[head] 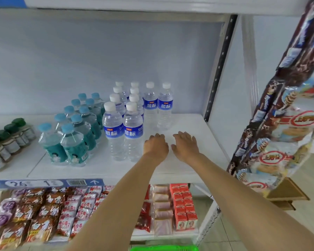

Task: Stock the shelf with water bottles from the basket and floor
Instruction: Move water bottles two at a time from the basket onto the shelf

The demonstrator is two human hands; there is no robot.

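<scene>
Clear water bottles with white caps and blue labels (124,124) stand in rows on the white shelf (188,124). The two furthest right (158,105) stand at the back, with bare shelf in front of them. My left hand (156,144) and my right hand (186,144) hover side by side over that bare patch, just right of the front bottles. Both hold nothing, fingers loosely apart and pointing toward the back. A green basket rim (163,248) shows at the bottom edge; its contents are hidden.
Teal-labelled bottles with blue caps (74,134) fill the shelf to the left, then green-capped jars (9,138). Snack packets (40,214) and red cartons (183,205) lie on the lower shelf. A hanging snack display (283,124) crowds the right, beside the black shelf post (219,69).
</scene>
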